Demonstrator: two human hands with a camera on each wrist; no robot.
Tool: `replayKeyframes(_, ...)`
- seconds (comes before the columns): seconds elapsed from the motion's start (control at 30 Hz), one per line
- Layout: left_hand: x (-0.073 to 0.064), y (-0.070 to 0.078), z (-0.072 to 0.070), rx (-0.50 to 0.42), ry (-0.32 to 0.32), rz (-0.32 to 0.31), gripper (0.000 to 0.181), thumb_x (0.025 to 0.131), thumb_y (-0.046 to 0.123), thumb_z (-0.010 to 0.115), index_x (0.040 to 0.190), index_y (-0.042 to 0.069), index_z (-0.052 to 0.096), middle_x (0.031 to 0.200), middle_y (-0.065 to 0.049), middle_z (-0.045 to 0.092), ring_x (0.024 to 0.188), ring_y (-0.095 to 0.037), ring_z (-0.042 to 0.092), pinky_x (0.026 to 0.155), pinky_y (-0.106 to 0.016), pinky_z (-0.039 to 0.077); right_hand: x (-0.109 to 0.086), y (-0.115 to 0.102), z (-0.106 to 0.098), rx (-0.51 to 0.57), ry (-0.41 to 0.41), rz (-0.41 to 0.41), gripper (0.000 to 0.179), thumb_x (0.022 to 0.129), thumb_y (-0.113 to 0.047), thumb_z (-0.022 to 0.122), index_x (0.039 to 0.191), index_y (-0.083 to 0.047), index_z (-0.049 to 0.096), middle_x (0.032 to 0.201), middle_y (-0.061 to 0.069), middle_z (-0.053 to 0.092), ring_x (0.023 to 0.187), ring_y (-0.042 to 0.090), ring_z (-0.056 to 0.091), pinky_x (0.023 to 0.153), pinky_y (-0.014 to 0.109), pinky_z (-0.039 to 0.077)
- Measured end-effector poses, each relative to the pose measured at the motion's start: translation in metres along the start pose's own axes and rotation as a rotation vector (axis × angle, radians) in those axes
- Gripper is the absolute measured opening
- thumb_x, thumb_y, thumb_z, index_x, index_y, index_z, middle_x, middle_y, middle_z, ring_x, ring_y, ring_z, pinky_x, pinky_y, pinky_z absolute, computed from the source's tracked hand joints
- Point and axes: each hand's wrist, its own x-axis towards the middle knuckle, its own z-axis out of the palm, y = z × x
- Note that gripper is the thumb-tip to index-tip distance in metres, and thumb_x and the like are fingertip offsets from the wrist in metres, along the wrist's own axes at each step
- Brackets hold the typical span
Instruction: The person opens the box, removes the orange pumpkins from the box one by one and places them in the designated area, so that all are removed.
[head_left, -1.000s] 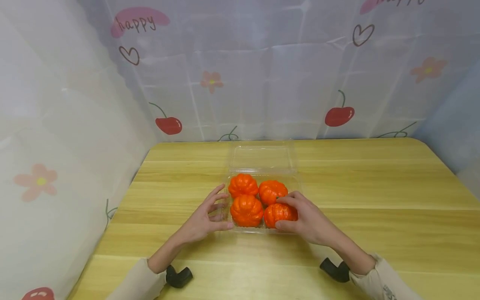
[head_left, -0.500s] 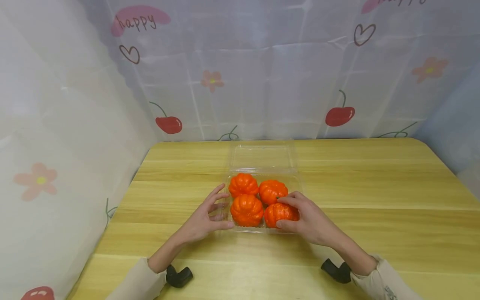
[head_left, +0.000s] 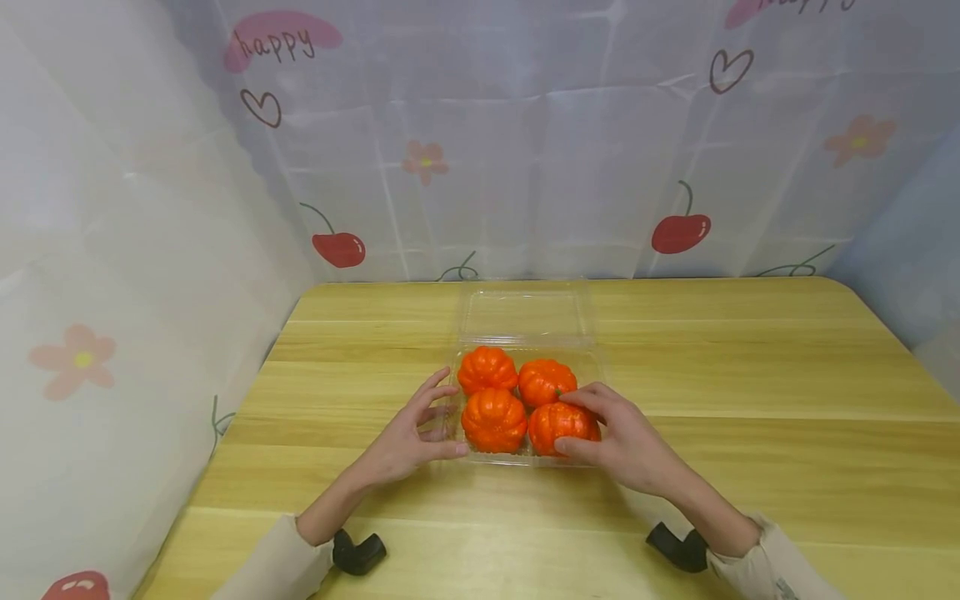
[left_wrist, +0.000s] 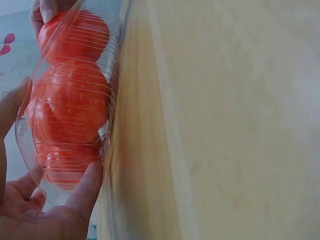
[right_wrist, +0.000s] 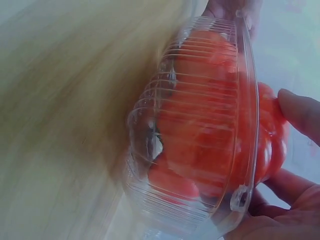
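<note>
An open clear plastic clamshell box (head_left: 504, 460) sits on the table, holding several orange pumpkins in two rows. My left hand (head_left: 405, 440) holds its left side, fingers spread along the wall and thumb at the front corner; in the left wrist view, that thumb (left_wrist: 90, 187) presses the ribbed plastic. My right hand (head_left: 626, 437) grips the front-right pumpkin (head_left: 557, 423), thumb on the near side and fingers over the far side. Through the right wrist view, this pumpkin (right_wrist: 270, 135) bulges above the box rim. The front-left pumpkin (head_left: 493, 421) and back-left pumpkin (head_left: 487, 370) are untouched.
Behind the box, its clear lid (head_left: 525, 315) lies folded back. A back-right pumpkin (head_left: 546, 382) nestles beside my right fingertips. The wooden table (head_left: 750, 400) meets a printed curtain (head_left: 525, 192) at its far edge. Dark bands (head_left: 358, 553) sit at both sleeves.
My right hand has shifted slightly right, and the front-right pumpkin has moved a little with it. The left hand and box have stayed in place.
</note>
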Motion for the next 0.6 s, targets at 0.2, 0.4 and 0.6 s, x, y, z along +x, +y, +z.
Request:
replayKeyframes(0.2,0.0003,-0.0012,0.0001,-0.022,-0.006,0.003,0.087,0.083,0.012,0.082,0.153,0.011,0.031,0.163,-0.004,0.011,0.137,-0.037,0.038,0.104,-0.042,0.044,-0.0024,-0.0010,-0.0011,0.060,0.041,-0.058,0.050,0.084,-0.019,0.081,0.128,-0.001,0.063,0.116,0.006,0.056,0.111,0.027,0.055,0.098,0.053,0.048)
replayKeyframes(0.4,0.0004,-0.0013,0.0009,-0.030,-0.004,0.004,0.087,0.082,0.012,0.082,0.153,0.010,0.031,0.164,-0.004,0.010,0.137,-0.038,0.038,0.104,-0.042,0.043,-0.0058,-0.0039,-0.0034,0.125,0.041,-0.074,0.050,0.086,-0.023,0.079,0.130,-0.008,0.062,0.126,0.009,0.054,0.117,0.029,0.053,0.100,0.053,0.047)
replayKeyframes(0.6,0.0009,-0.0018,0.0011,-0.031,-0.005,0.004,0.090,0.083,0.011,0.082,0.155,0.012,0.028,0.163,-0.003,0.011,0.138,-0.037,0.037,0.105,-0.043,0.043,-0.0097,-0.0078,-0.0039,0.207,-0.003,-0.056,0.054,0.089,-0.021,0.075,0.137,-0.008,0.055,0.142,0.015,0.049,0.124,0.036,0.050,0.086,0.033,0.057)
